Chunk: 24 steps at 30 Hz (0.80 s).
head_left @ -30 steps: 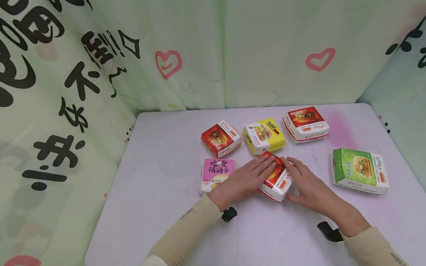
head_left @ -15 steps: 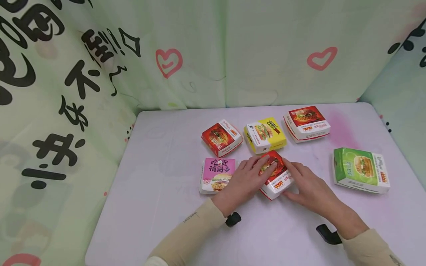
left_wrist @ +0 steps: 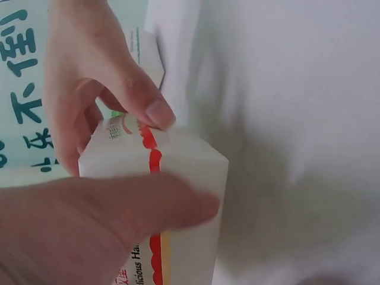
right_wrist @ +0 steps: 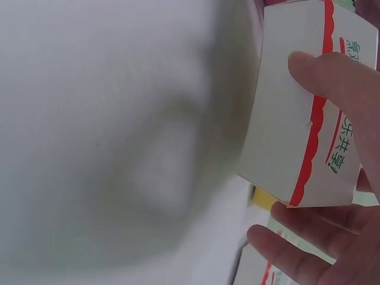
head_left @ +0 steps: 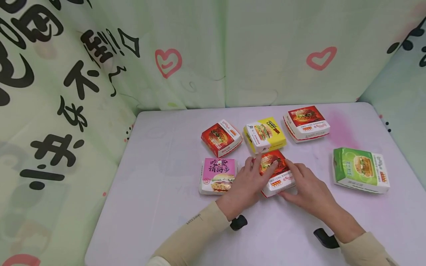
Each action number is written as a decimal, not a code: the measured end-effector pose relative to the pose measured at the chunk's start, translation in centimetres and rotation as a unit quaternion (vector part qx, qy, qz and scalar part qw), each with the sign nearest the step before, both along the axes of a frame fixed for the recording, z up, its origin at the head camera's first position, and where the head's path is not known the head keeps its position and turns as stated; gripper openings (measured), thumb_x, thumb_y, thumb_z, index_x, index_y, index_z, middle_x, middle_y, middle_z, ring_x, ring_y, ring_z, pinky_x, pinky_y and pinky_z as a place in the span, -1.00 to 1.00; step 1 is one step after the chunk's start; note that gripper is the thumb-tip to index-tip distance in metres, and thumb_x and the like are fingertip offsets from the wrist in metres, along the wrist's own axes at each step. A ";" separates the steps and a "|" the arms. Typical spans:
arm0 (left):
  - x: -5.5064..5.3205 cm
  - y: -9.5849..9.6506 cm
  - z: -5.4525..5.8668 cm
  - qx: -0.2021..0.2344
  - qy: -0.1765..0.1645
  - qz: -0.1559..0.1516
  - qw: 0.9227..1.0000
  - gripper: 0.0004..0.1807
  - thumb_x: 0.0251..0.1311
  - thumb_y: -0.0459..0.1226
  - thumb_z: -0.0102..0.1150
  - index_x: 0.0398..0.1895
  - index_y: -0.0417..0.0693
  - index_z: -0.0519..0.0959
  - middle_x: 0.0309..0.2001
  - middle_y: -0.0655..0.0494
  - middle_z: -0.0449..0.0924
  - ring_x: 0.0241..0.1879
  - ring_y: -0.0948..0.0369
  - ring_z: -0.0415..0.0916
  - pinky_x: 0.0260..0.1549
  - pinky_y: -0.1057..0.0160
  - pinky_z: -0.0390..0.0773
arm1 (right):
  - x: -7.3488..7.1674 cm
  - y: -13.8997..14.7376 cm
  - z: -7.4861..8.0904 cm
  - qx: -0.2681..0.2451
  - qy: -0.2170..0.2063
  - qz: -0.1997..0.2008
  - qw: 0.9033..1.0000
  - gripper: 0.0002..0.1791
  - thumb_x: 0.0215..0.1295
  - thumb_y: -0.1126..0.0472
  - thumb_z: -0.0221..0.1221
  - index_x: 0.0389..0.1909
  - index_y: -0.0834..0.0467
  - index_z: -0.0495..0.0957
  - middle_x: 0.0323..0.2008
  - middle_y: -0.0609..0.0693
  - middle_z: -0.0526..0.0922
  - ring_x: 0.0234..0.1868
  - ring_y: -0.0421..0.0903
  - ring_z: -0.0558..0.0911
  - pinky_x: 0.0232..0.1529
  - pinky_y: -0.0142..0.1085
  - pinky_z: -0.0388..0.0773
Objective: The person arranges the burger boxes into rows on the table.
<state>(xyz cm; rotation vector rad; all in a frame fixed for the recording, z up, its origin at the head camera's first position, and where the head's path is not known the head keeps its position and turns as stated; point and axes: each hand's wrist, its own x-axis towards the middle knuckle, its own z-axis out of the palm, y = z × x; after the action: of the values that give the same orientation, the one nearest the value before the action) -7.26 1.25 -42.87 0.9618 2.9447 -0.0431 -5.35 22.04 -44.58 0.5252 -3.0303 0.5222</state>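
Both hands hold a red and white burger box (head_left: 283, 177) in the middle of the table. My left hand (head_left: 246, 184) lies along its left side with the thumb over the top. At its right side, my right hand (head_left: 309, 192) has the fingers along the far edge and the thumb low at the front corner. In the right wrist view the right thumb (right_wrist: 320, 68) presses the white side panel with its red wavy stripe. The left wrist view shows the left thumb (left_wrist: 172, 202) across another white panel. A yellow burger box (head_left: 266, 135) stands right behind the held one.
A pink box (head_left: 217, 175) is just left of the left hand, with a red box (head_left: 221, 138) behind it. Another red and white box (head_left: 306, 123) stands at the back right, and a green box (head_left: 361, 170) on the right. Curtains printed with hearts surround the white table (head_left: 149, 184).
The held box has turned clockwise, its front edge now facing more toward me. The left fingers have slid from across its top to its left side. The other boxes stay put.
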 end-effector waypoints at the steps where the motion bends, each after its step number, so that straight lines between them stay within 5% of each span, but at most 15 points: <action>1: 0.0 0.1 0.0 0.000 -0.004 0.000 1.000 0.12 0.05 0.09 0.42 0.59 0.30 -0.08 0.56 -0.11 -0.10 0.38 0.02 0.12 0.12 0.31 0.57 | 0.0 0.0 0.0 0.001 0.000 -0.003 1.000 0.15 -0.13 0.01 0.56 0.43 0.30 0.15 0.13 0.32 0.44 0.06 0.21 0.51 -0.13 0.11 0.67; 9: 0.0 0.5 0.0 -0.006 -0.006 0.005 1.000 0.21 -0.07 0.36 0.31 0.59 0.24 -0.08 0.56 -0.10 -0.08 0.45 -0.04 0.07 0.29 0.20 0.47 | 0.2 -0.3 -0.2 0.003 -0.009 -0.015 1.000 0.18 -0.14 -0.02 0.56 0.44 0.30 0.12 0.10 0.30 0.44 0.02 0.19 0.52 -0.16 0.09 0.69; 15: 0.0 0.6 -0.2 -0.001 -0.003 0.018 1.000 0.19 -0.05 0.31 0.34 0.58 0.19 -0.06 0.57 -0.06 -0.08 0.48 -0.03 0.04 0.34 0.18 0.42 | 0.2 -0.5 -0.2 -0.003 -0.014 -0.010 1.000 0.15 -0.12 -0.03 0.55 0.45 0.25 0.15 0.16 0.31 0.38 0.02 0.20 0.52 -0.16 0.08 0.69; 24: -0.4 -0.1 -0.3 0.016 -0.039 -0.015 0.999 0.18 -0.02 0.22 0.40 0.60 0.20 -0.06 0.61 0.03 -0.18 0.57 -0.01 -0.14 0.39 0.17 0.35 | -0.1 -1.0 -0.6 0.015 -0.007 0.053 0.998 0.41 -0.23 -0.07 0.58 0.58 0.17 -0.11 0.55 0.22 -0.08 0.45 0.26 0.08 0.31 0.29 0.31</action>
<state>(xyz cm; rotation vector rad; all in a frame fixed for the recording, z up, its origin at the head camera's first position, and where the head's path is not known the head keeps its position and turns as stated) -7.68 1.14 -43.15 0.9893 2.8687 0.0410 -5.44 21.09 -45.21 0.6889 -3.0404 0.4883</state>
